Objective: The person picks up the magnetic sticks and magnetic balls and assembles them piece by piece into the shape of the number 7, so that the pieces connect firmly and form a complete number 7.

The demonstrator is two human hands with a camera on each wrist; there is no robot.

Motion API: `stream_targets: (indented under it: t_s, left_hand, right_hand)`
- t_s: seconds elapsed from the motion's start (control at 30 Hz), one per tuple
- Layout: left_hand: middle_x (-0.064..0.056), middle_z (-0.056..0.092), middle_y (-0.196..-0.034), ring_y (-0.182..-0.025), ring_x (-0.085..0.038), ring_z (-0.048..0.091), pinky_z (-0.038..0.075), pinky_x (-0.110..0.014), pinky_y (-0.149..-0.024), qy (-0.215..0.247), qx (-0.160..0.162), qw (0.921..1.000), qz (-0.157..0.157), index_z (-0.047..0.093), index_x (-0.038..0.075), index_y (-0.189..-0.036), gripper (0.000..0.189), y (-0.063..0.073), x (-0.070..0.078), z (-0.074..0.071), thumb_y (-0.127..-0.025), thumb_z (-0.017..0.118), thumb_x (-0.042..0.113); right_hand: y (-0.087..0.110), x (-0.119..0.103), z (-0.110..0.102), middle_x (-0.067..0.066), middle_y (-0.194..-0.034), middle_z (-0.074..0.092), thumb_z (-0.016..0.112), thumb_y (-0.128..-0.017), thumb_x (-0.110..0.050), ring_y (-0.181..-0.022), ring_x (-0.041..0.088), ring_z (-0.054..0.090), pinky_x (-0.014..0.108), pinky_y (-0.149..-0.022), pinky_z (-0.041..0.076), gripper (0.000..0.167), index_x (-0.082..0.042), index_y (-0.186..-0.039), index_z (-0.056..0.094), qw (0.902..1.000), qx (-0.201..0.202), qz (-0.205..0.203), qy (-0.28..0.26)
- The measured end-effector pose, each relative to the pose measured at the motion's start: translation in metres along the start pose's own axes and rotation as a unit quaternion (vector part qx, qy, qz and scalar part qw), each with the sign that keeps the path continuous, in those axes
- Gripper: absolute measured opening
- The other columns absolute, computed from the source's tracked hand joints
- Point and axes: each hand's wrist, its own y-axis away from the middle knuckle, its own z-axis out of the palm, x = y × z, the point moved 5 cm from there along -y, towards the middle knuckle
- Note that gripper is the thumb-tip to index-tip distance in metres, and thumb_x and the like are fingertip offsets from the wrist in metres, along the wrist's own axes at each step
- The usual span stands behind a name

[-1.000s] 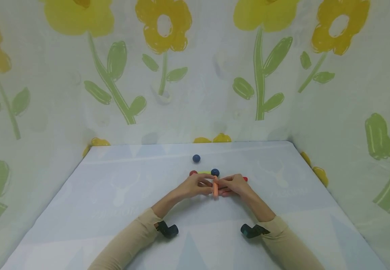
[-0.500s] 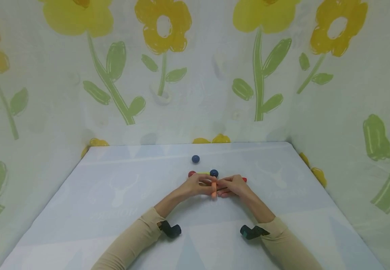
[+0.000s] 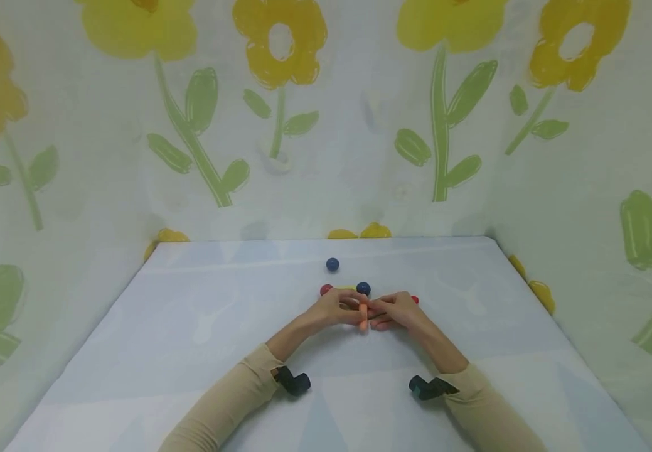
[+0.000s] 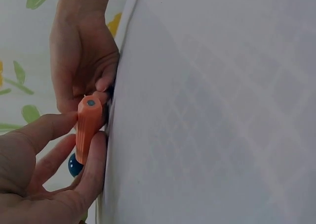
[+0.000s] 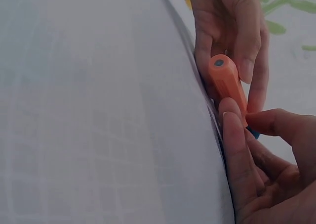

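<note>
- Orange rod (image 4: 88, 135): it was between the left grip (image 3: 336, 307) and the right grip (image 3: 396, 310), an end with a small dark disc turned toward the wrists; whether it touched the worktop (image 3: 201, 314) I could not tell.
- The left grip pinched it, fingers on one side and thumb on the other.
- The right grip also seemed to pinch it, its fingertips meeting the rod near the end away from the wrists.
- Handling: it looked like moulded plastic, so probably light, stiff and not easily broken.
- Lengthwise ridges showed on its sides; these would likely help against slipping, though a narrow body could roll or twist under a loose pinch.
- Best hold: the ridged middle, likely, with fingertips opposed across the width and the disc end left bare.
- Just beyond the two grips was a blue ball (image 3: 363, 288); beyond the left grip lay a red ball (image 3: 326, 289) and a yellow rod (image 3: 347, 288), the latter partly hidden.
- A red piece (image 3: 415, 300) showed behind the right grip, too covered to identify.
</note>
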Motion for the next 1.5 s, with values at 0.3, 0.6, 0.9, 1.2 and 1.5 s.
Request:
stream_targets:
  t_s: [0.3,0.6,0.9,1.2,1.5]
  left_hand:
    - [-0.006,0.067,-0.121,-0.111,-0.02,0.062,0.053,-0.036,-0.093,-0.002,0.001,1.0,-0.006,0.068,0.017,-0.121,0.035,-0.002,-0.001,0.001,-0.087,0.075,0.023]
    - [-0.007,0.068,-0.12,-0.108,-0.019,0.062,0.053,-0.033,-0.092,-0.006,-0.001,1.0,-0.005,0.067,0.015,-0.122,0.037,-0.001,-0.002,0.0,-0.087,0.075,0.024]
    - [-0.001,0.069,-0.115,-0.105,-0.017,0.062,0.053,-0.034,-0.092,-0.005,0.014,0.9996,-0.025,0.07,0.022,-0.117,0.033,-0.002,-0.003,-0.002,-0.085,0.077,0.026]
    - [-0.002,0.068,-0.116,-0.105,-0.017,0.061,0.053,-0.034,-0.092,0.003,0.011,0.9997,-0.023,0.07,0.02,-0.117,0.034,-0.002,-0.004,-0.002,-0.085,0.077,0.025]
    - [-0.003,0.068,-0.115,-0.105,-0.017,0.061,0.053,-0.035,-0.093,-0.003,0.011,0.9997,-0.021,0.069,0.019,-0.118,0.033,-0.002,-0.003,-0.002,-0.086,0.076,0.025]
  right_hand:
    - [0.002,0.0,-0.003,0.011,-0.088,0.075,0.064,-0.096,-0.022,-0.069,0.012,0.071,0.024,-0.066,0.059,0.038,0.008,-0.118,0.065,0.9998,-0.017,-0.013,0.006]
    - [0.009,-0.005,-0.009,0.011,-0.085,0.072,0.065,-0.094,-0.023,-0.066,0.014,0.068,0.028,-0.063,0.059,0.032,0.003,-0.113,0.068,0.9926,-0.018,-0.064,0.101]
    - [0.022,-0.027,-0.039,0.011,-0.092,0.073,0.068,-0.092,-0.023,-0.062,0.015,0.066,0.027,-0.057,0.056,0.023,-0.005,-0.108,0.071,0.9523,0.126,-0.112,0.255]
    - [0.026,-0.026,-0.052,0.016,-0.11,0.068,0.068,-0.091,-0.016,-0.065,0.014,0.064,0.025,-0.057,0.054,0.029,-0.006,-0.118,0.067,0.9309,0.181,-0.126,0.291]
    - [0.024,-0.022,-0.055,0.02,-0.118,0.065,0.068,-0.088,-0.009,-0.073,0.017,0.063,0.025,-0.06,0.055,0.033,-0.004,-0.121,0.066,0.9198,0.172,-0.109,0.336]
